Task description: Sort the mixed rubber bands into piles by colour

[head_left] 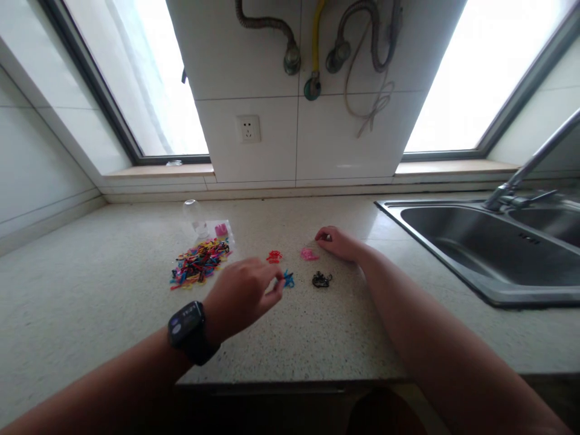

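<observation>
A pile of mixed-colour small loops that look like rubber hair bands (199,264) lies on the left of the counter. My left hand (247,293), with a black watch on its wrist, is at the small blue group of bands (289,279). Its thumb and forefinger are pinched together; whatever is between them I cannot make out. Behind that hand lies a red group of bands (274,257). My right hand (334,240) rests on the counter beside the pink group of bands (309,254), fingers curled and closed, their contents hidden. Nearer me is a black group of bands (321,279).
A clear plastic jar (194,217) stands behind the mixed pile, next to a pink piece (221,229) on a clear bag (230,231). To the right is a steel sink (453,241) with a faucet (502,194). The tiled wall with an outlet (248,129) borders the speckled counter (290,356).
</observation>
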The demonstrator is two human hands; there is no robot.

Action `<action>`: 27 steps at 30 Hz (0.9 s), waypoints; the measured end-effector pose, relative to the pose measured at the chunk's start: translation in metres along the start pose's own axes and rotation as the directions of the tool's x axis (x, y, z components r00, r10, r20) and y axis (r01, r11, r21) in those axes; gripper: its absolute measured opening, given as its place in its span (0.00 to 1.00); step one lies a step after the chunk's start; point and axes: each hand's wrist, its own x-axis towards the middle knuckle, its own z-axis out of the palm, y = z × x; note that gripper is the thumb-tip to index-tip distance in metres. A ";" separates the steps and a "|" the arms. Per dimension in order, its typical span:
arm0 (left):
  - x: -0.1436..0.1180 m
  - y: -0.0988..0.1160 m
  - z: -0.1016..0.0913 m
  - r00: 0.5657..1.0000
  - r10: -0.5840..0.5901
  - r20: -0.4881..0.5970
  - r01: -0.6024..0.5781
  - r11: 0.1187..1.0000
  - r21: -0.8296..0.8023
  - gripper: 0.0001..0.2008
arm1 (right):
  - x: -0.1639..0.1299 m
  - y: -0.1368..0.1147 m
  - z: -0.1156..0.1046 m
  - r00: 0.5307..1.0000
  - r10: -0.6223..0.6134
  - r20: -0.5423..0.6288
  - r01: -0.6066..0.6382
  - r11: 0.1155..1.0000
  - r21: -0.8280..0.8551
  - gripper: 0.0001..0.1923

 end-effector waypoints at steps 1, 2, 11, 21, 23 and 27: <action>0.003 0.010 0.004 0.999 0.031 0.024 -0.030 0.999 -0.009 0.08 | 0.000 0.000 0.000 1.000 0.002 -0.003 -0.002 1.000 0.003 0.10; 0.006 0.018 0.008 0.998 0.051 0.045 -0.050 0.999 -0.009 0.08 | 0.000 0.001 0.001 1.000 0.003 -0.006 -0.003 1.000 0.010 0.09; 0.040 0.046 0.044 0.985 0.133 0.109 -0.149 0.976 0.158 0.09 | -0.001 -0.003 0.002 1.000 0.004 -0.027 -0.004 1.000 0.023 0.09; 0.049 0.048 0.053 0.974 0.174 0.145 -0.204 0.952 0.227 0.07 | 0.000 -0.004 0.002 0.999 -0.018 -0.033 0.018 1.000 0.016 0.09; 0.048 0.048 0.053 0.974 0.171 0.148 -0.201 0.953 0.227 0.07 | -0.001 -0.005 0.002 0.999 -0.018 -0.029 0.019 1.000 0.014 0.09; 0.046 0.047 0.051 0.976 0.170 0.138 -0.198 0.955 0.220 0.07 | -0.001 -0.004 0.001 0.999 -0.014 -0.029 0.015 1.000 0.019 0.09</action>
